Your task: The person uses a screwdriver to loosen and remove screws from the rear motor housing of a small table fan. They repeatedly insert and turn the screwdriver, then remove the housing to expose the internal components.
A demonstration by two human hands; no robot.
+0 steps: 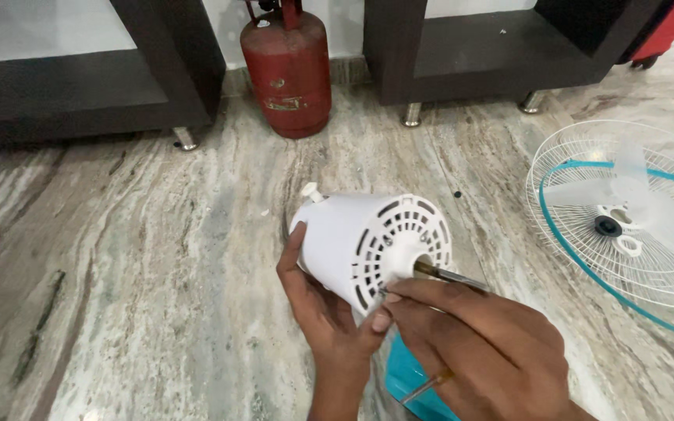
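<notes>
Hands working on fan motor cover

Gripping white vented motor cover point(368, 245) above marble floor point(157, 312), left hand point(321, 308) wrapping underneath. Pinching slim metal tool point(450, 277), right hand point(477, 343) closing fingers point(411, 295) narrowly around it. Risking, probably, tip slipping and scratching plastic, given angled pressure.

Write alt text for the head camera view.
A left hand grips a white vented fan motor cover above a marble floor while the right hand holds a thin metal tool at its centre. A fan guard lies right; a red gas cylinder stands behind.
</notes>
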